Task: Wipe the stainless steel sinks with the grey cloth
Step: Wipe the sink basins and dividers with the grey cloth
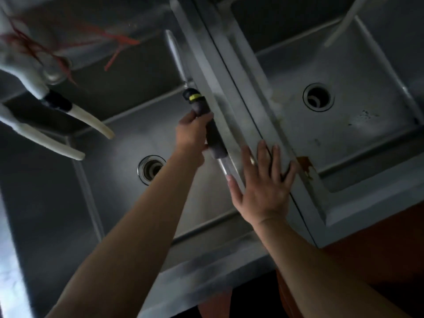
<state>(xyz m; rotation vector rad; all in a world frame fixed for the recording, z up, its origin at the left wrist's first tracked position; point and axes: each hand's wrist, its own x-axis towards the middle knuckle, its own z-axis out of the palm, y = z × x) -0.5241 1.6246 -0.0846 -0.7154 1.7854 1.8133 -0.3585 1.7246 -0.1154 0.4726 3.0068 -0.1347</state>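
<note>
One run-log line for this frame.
left hand: grips grey cloth | right hand: flat on divider | sinks: brown stain

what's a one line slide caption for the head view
Left hand grips a dark-handled tool beside the sink divider; right hand rests flat on it.

red strings (34, 45) blurred, right sink (367, 65) cut off by edge
</note>
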